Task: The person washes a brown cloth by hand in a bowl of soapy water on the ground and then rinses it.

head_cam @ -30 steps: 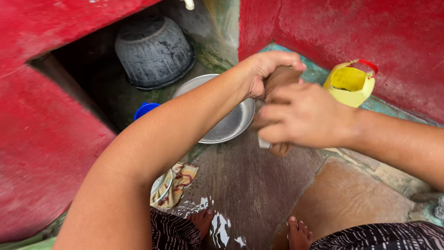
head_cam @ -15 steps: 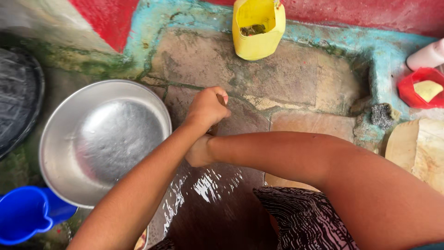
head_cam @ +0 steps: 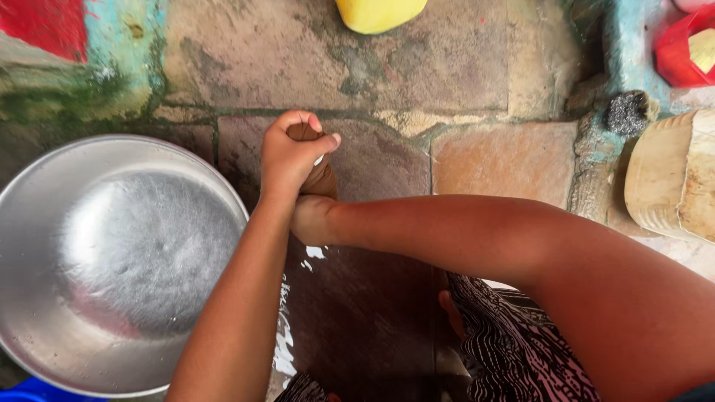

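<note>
My left hand (head_cam: 292,155) is a closed fist around the upper end of a twisted brown cloth (head_cam: 322,179). The forearm reaches in from the bottom left. My right hand (head_cam: 309,220) grips the lower end of the same cloth just beneath, and my left wrist mostly hides it. Its arm crosses in from the right. Both hands hold the cloth upright above the wet stone floor, beside the right rim of a large round metal basin (head_cam: 45,327).
A yellow plastic container (head_cam: 376,11) stands at the top edge. A red tub (head_cam: 670,56), a dark scouring pad (head_cam: 624,112) and a pale wooden block (head_cam: 670,175) sit at the right. A blue jug (head_cam: 26,392) peeks in bottom left. Water shines on the floor (head_cam: 287,350).
The view has tipped down from the red walls to the floor. Both hands stay clenched on the brown cloth and have come lower, beside the basin, with the left fist now above the right.
</note>
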